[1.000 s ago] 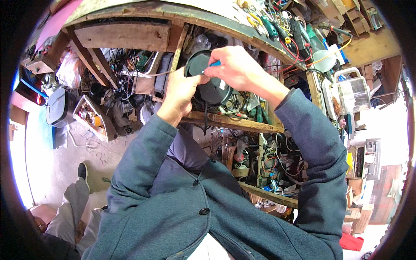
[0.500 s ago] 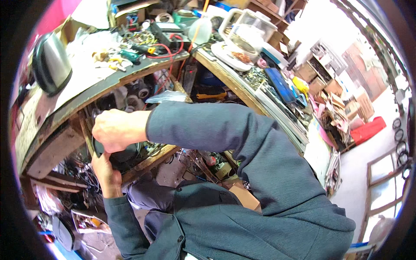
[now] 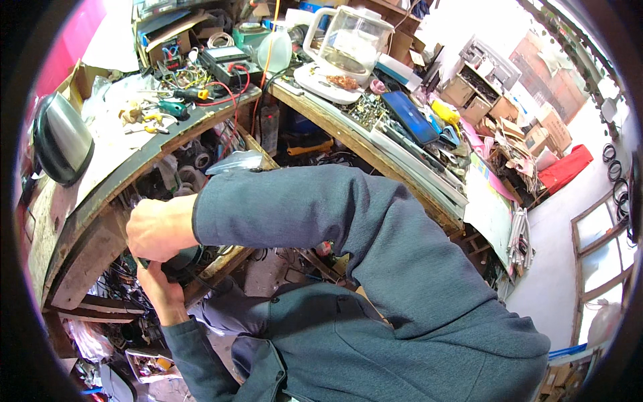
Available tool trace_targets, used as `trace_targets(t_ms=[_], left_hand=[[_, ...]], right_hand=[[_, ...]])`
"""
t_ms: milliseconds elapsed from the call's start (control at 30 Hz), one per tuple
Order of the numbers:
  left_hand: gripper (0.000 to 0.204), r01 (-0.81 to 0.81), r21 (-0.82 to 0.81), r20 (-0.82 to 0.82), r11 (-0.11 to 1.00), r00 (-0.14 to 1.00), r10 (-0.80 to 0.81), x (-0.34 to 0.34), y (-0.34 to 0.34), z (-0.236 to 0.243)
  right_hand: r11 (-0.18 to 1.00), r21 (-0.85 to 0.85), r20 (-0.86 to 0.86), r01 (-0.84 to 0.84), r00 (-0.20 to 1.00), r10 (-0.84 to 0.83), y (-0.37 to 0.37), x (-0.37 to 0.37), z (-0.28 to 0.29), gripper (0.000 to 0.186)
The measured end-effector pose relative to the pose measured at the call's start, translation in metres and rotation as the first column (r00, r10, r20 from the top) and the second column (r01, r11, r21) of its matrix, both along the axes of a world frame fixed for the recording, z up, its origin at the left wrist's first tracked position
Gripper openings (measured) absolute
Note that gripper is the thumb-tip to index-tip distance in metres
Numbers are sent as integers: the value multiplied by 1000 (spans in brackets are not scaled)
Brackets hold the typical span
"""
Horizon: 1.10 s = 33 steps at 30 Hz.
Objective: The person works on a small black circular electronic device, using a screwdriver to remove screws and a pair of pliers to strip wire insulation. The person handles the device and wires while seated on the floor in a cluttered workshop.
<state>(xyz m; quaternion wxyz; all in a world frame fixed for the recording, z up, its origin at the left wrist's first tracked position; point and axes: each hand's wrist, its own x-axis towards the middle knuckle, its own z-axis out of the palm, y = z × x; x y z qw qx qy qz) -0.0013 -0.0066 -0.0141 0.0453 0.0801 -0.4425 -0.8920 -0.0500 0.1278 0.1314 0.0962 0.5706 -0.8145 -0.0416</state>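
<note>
My left hand (image 3: 161, 289) grips the edge of a dark round appliance base (image 3: 184, 262), held low below the bench's front edge. My right hand (image 3: 155, 228) is closed and curled over that base, beside and above my left thumb; what is inside its fingers is hidden, and it covers much of the base. A steel and black electric kettle (image 3: 61, 139) stands on the bench to the upper left of my hands. Pliers and a green-handled tool (image 3: 171, 108) lie on the bench above them.
A worn wooden bench (image 3: 107, 175) curves round, with cluttered shelves under it. A meter with red leads (image 3: 231, 65), a clear jug appliance (image 3: 341, 47), a blue case (image 3: 408, 117) and loose parts lie on top. Boxes, a red cloth (image 3: 562, 171) and a window (image 3: 599, 268) are at the right.
The view has swung, showing more bench top, the kettle and the window. My hands and the base appear further left and lower; the blue object seen earlier in my right fingers is now hidden.
</note>
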Motion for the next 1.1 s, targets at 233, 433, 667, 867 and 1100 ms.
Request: trace_targets(t_ms=[233,433,667,867,1100], left_hand=[[38,-25,-114,-59,993,998,18,1,1,1],[42,-44,-129,-44,991,998,38,5,5,10],[40,-22,-144,21,989,999,26,5,3,15],[50,-34,-164,8,986,999,36,10,16,28],[46,-23,-169,55,985,998,33,15,15,33]], right_hand=[[960,-53,314,274,917,-244,-5,0,0,29],[921,-54,387,387,858,-338,-4,5,2,29],[943,-151,234,296,938,-257,24,27,22,23],[905,-291,319,309,923,-213,117,51,44,30],[662,47,82,748,657,-749,260,85,108,18]])
